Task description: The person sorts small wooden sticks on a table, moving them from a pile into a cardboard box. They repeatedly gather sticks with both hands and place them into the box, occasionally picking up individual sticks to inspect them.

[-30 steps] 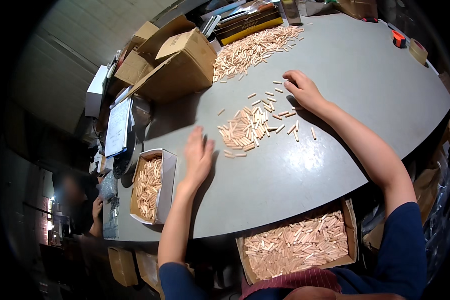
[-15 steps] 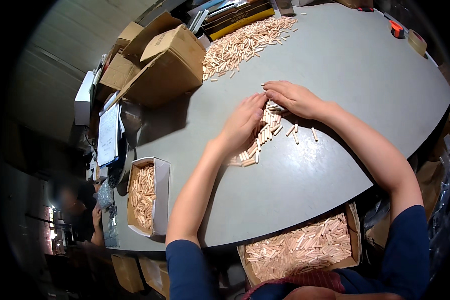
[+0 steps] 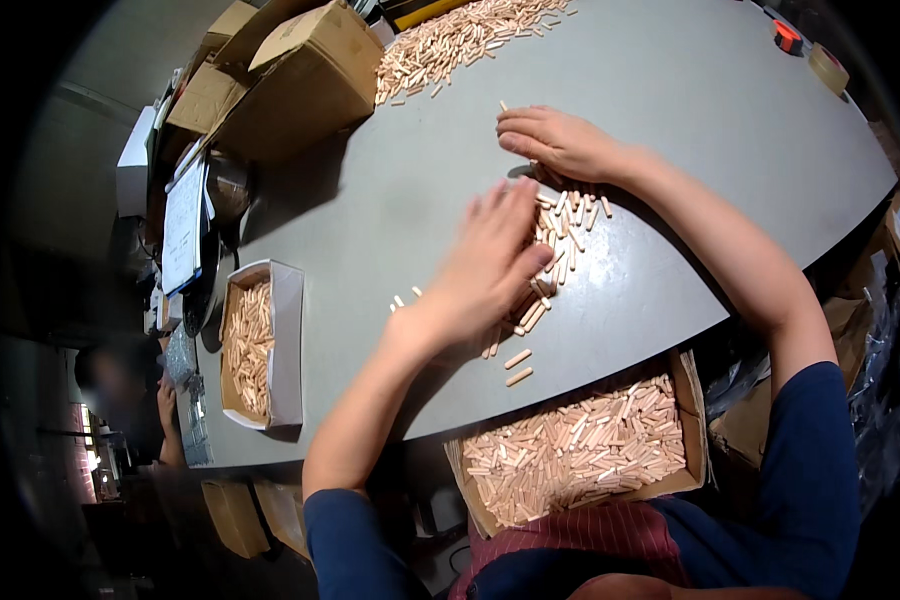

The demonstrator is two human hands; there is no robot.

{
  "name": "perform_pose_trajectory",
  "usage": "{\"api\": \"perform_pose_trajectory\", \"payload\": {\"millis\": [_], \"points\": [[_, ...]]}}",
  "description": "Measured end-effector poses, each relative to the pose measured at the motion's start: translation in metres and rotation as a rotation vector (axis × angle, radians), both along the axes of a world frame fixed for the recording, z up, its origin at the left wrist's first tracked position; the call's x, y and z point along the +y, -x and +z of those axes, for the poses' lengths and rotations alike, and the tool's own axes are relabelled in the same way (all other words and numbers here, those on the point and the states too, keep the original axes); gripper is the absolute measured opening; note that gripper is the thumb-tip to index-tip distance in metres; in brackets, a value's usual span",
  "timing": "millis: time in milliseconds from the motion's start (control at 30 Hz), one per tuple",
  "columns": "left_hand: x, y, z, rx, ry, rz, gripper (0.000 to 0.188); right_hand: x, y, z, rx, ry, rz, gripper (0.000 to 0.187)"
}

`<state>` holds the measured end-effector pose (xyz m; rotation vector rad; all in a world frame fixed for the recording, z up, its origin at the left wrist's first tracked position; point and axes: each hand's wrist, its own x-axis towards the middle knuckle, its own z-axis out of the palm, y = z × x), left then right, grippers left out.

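Observation:
A loose heap of short wooden dowels lies on the grey table between my hands. My left hand is at the heap's left side, palm down, fingers stretched and somewhat blurred, thumb beside the dowels. Beyond the heap's far end, my right hand lies sideways with its fingers straight and together. One dowel shows just past its fingertips. Dowels under both palms are partly hidden. Two stray dowels lie toward the near edge, and a few small ones are left of my left wrist.
A cardboard box full of dowels sits below the table edge before me. A white box of dowels stands on the left. Farther back are a larger dowel pile, a cardboard carton and a tape roll. Another person is at far left.
My hands, nearly touching before, are apart now: the left has come nearer and its fingers spread, the right has moved slightly farther away. The dowels lie more spread out. The view has shifted.

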<state>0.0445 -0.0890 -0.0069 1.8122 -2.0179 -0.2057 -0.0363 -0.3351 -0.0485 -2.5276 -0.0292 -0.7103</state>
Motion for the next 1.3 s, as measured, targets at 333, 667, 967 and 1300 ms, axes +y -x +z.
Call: {"api": "perform_pose_trajectory", "payload": {"millis": [333, 667, 967, 1300], "points": [[0.134, -0.025, -0.006, 0.139, -0.106, 0.368, 0.092, 0.006, 0.006, 0.004, 0.112, 0.01, -0.101, 0.056], [0.142, 0.034, 0.003, 0.245, -0.16, 0.122, 0.092, 0.011, 0.008, 0.017, 0.233, -0.04, -0.076, 0.061], [0.178, 0.019, -0.008, 1.209, 0.321, 0.468, 0.078, 0.004, 0.001, -0.005, 0.056, 0.036, -0.119, 0.063], [0.152, 0.058, -0.002, 0.958, 0.148, 0.352, 0.082, 0.007, 0.004, 0.003, 0.097, 0.034, -0.116, 0.059]]}}
